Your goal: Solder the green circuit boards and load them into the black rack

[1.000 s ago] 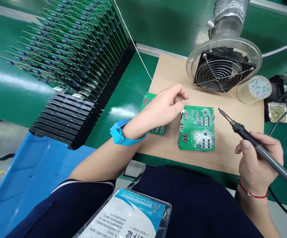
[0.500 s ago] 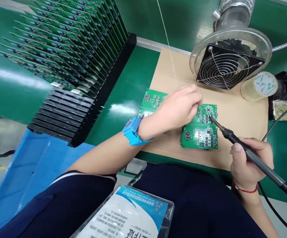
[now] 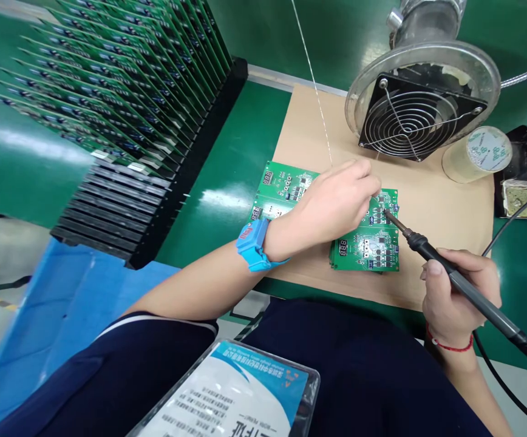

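Observation:
My left hand (image 3: pixel 331 203), with a blue wrist strap (image 3: pixel 253 244), pinches a thin solder wire (image 3: pixel 314 91) that runs up and away; its fingertips rest over the upper part of a green circuit board (image 3: pixel 373 247). My right hand (image 3: pixel 457 291) grips a black soldering iron (image 3: pixel 459 282) like a pen. The iron's tip touches the board just right of my left fingertips. A second green circuit board (image 3: pixel 282 191) lies to the left, partly under my left hand. Both boards rest on a tan mat (image 3: pixel 436 206).
A black rack full of upright green boards (image 3: pixel 122 109) fills the left. A fume extractor fan (image 3: pixel 421 106) stands behind the mat, with a tape roll (image 3: pixel 477 155) and a sponge holder (image 3: pixel 518 200) to its right. A blue bin (image 3: pixel 63 303) sits lower left. A badge (image 3: pixel 236 394) hangs on my chest.
My left hand moved right with the wire onto the board. My right hand brought the iron's tip from the air down onto the board, where it stays.

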The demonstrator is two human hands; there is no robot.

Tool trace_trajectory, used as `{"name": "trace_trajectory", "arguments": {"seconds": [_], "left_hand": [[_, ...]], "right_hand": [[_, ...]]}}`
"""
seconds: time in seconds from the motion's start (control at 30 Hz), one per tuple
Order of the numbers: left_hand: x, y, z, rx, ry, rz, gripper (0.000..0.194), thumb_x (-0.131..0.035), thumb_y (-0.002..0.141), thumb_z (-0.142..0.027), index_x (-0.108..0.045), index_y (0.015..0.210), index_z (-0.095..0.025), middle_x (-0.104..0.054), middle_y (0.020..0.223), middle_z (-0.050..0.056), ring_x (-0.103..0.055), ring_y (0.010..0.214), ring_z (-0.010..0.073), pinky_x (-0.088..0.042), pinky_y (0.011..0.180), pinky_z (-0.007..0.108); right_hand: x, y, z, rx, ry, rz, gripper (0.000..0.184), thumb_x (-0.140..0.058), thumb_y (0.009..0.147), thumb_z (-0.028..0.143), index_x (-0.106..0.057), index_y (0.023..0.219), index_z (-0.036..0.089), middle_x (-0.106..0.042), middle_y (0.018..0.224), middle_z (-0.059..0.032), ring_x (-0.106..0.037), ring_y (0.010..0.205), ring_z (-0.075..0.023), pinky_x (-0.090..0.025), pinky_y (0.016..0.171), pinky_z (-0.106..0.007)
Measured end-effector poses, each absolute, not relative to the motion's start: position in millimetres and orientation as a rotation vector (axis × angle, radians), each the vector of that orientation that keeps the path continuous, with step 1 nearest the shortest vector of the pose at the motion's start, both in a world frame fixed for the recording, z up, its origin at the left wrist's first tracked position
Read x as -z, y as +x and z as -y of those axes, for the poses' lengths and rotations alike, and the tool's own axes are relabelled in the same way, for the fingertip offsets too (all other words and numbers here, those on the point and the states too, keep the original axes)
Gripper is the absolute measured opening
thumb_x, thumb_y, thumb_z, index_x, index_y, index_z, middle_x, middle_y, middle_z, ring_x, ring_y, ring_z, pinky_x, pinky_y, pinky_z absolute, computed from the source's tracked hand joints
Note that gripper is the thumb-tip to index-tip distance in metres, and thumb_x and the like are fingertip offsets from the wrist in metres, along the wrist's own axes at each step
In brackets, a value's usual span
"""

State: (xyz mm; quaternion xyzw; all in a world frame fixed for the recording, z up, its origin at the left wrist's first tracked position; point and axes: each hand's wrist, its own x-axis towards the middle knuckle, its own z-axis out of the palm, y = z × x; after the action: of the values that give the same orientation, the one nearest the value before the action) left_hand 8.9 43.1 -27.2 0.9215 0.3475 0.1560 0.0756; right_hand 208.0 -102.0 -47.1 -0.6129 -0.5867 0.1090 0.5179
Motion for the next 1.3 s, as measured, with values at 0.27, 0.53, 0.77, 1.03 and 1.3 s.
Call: {"name": "trace_trajectory", "arguments": {"seconds": [0.27,0.53,0.77,1.03,1.3], "left_hand": [[23.2,4.4,-38.5,-0.501,2.797,-1.026,0.028,-0.042,0.101,-0.011,-0.069,0.096,-0.015,-0.066,0.098,0.009,-0.064,0.093,0.0235,-0.054,0.081,0.038],[24.6,9.5,-34.7,-0.433,2.848,-0.986,0.029,-0.042,0.1,-0.009,-0.07,0.094,-0.014,-0.066,0.093,0.009,-0.064,0.087,0.0231,-0.052,0.077,0.036],[27.6,14.1,-29.4,-0.439,2.886,-0.941,0.029,-0.042,0.102,-0.01,-0.071,0.096,-0.014,-0.065,0.092,0.009,-0.063,0.089,0.0233,-0.051,0.078,0.035],[27.9,6.4,-29.1,-0.524,2.854,-0.91,0.034,-0.037,0.099,-0.005,-0.069,0.096,-0.013,-0.064,0.092,0.009,-0.059,0.087,0.0215,-0.051,0.08,0.034],[23.1,3.2,-25.9,-0.526,2.867,-1.025,0.032,-0.038,0.1,-0.008,-0.068,0.09,-0.016,-0.064,0.09,0.007,-0.056,0.086,0.022,-0.045,0.076,0.036]], "right_hand": [[46.2,206.7,102.2,-0.205,-1.401,1.395,0.015,-0.073,0.088,0.026,-0.068,0.1,0.019,-0.066,0.076,0.0015,-0.063,0.057,-0.0125,-0.05,0.052,-0.027],[47.7,209.1,104.2,-0.225,-1.41,1.425,0.016,-0.074,0.086,0.021,-0.069,0.101,0.019,-0.07,0.08,-0.0004,-0.065,0.061,-0.0124,-0.052,0.056,-0.026],[46.6,208.0,104.6,-0.238,-1.421,1.405,0.014,-0.073,0.087,0.024,-0.068,0.099,0.02,-0.067,0.077,0.0006,-0.063,0.06,-0.0129,-0.052,0.055,-0.027],[48.2,210.4,106.7,-0.231,-1.431,1.422,0.015,-0.073,0.087,0.023,-0.068,0.1,0.02,-0.07,0.08,-0.0005,-0.066,0.063,-0.014,-0.055,0.058,-0.029],[47.9,209.5,106.1,-0.184,-1.408,1.428,0.017,-0.073,0.086,0.023,-0.069,0.101,0.02,-0.07,0.08,-0.001,-0.066,0.063,-0.0149,-0.055,0.057,-0.03]]}}
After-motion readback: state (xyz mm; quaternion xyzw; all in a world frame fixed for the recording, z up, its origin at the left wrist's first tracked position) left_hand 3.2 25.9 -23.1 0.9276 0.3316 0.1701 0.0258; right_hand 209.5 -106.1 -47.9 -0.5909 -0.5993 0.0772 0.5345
